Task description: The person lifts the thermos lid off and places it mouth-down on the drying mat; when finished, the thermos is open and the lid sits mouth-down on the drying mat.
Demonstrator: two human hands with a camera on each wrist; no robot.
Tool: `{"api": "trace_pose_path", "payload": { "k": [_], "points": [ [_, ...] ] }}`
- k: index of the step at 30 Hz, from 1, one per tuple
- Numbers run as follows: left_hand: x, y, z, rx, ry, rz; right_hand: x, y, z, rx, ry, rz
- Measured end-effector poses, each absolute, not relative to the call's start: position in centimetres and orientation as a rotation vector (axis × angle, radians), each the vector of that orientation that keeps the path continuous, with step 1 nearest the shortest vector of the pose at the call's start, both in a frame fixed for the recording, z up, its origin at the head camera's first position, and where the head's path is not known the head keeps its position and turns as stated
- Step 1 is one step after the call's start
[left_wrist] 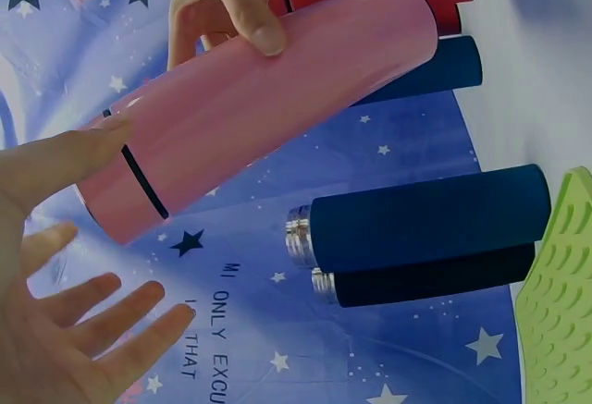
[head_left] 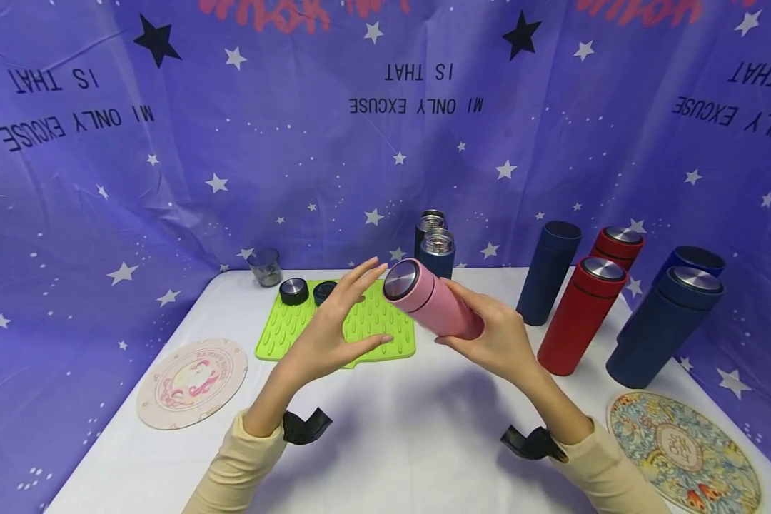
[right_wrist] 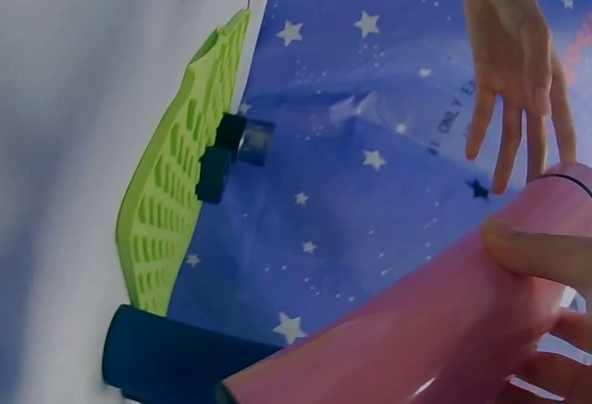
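Note:
My right hand [head_left: 495,328] grips a pink thermos bottle [head_left: 446,307] around its body and holds it tilted above the table, its silver-topped lid pointing up and left. Just left of the lid is my left hand [head_left: 337,325], fingers spread and nearly straight. In the left wrist view the left thumb [left_wrist: 83,150] lies over the seam of the pink bottle [left_wrist: 277,99]; I cannot tell whether it touches. Two lidless bottles stand behind, one blue [head_left: 438,253] and one black [head_left: 427,223]. Two black lids, one silver-topped [head_left: 293,291] and one dark [head_left: 324,291], lie on the green mat.
A green ribbed mat [head_left: 385,328] lies mid-table, with a clear glass [head_left: 265,268] behind its left corner. A pink round placemat [head_left: 193,382] is at left, a patterned one [head_left: 684,450] at right. Several closed bottles, red [head_left: 581,318] and blue [head_left: 664,328], stand at the right.

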State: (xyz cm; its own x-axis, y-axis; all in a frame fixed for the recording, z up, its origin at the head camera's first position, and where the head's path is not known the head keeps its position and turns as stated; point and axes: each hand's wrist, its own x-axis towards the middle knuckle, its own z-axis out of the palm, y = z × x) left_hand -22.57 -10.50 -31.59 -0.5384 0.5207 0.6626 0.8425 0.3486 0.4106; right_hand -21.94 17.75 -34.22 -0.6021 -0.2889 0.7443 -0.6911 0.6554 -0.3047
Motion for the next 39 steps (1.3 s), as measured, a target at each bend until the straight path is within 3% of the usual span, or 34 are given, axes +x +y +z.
{"api": "trace_pose_path", "payload": {
  "k": [16, 29, 39],
  "points": [
    [-22.5, -10.1, -32.1, -1.435, -2.113, -1.039, -20.9, 17.1, -34.4, 0.97, -2.258, 0.521],
    [-22.6, -10.8, -31.8, -1.494, -2.0, -1.182, -22.0, 17.6, -34.5, 1.236, -2.334, 1.01],
    [-21.5, -10.9, -30.6, -1.462, -2.039, -1.278, -21.6, 17.1, -34.4, 1.253, -2.249, 0.888]
  ]
}}
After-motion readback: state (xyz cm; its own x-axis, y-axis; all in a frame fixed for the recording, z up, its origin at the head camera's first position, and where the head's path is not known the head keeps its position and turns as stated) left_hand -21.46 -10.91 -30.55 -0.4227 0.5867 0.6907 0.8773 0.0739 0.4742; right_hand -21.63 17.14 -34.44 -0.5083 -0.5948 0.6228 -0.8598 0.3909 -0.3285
